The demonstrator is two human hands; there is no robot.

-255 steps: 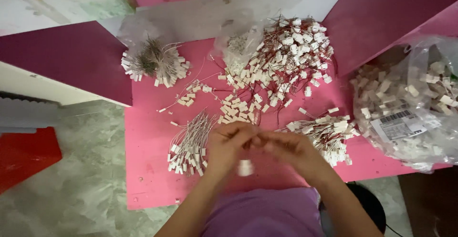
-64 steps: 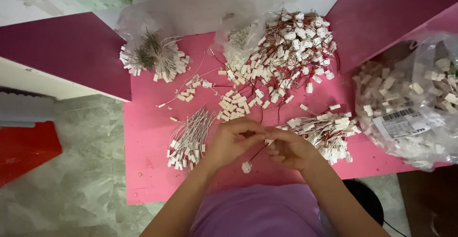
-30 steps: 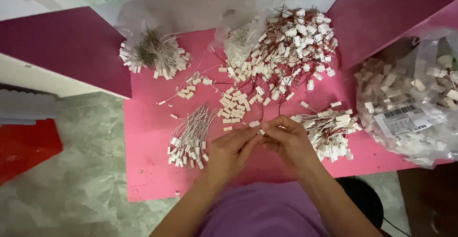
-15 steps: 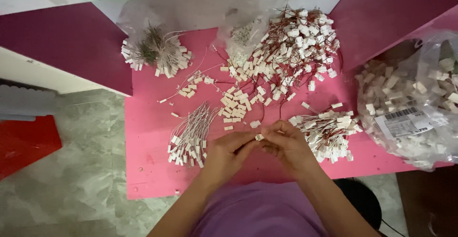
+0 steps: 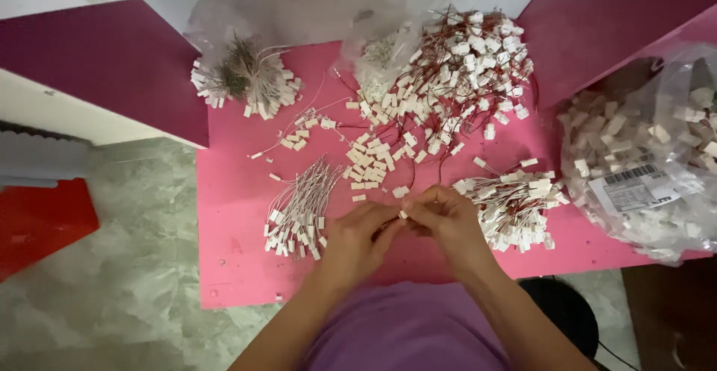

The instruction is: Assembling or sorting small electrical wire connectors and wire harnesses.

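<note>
Pink surface, matte, flat, sits over grey marbled floor; red block at far left on the floor. Both hands meet at the near-centre edge of the surface. Left hand and right hand have fingers pinched together on one small white plastic connector, held just above the surface between the two hands. Whether a wire is attached there: cannot tell, fingers cover it.

Just left of the left hand: fanned bundle of thin white wires with white plugs. Touching the right hand's outer side: a tangled pile of white-plug leads with reddish wire. Ahead of the hands: loose scatter of small white rectangular housings. Further back: big heap of red-wired connectors, spilling from a crinkled clear plastic bag. Back left: round tuft of greyish wires ringed with white plugs.

Right edge: large clear bag of white blocks, glossy and wrinkled, with a white rectangular barcode label on its near face.
</note>
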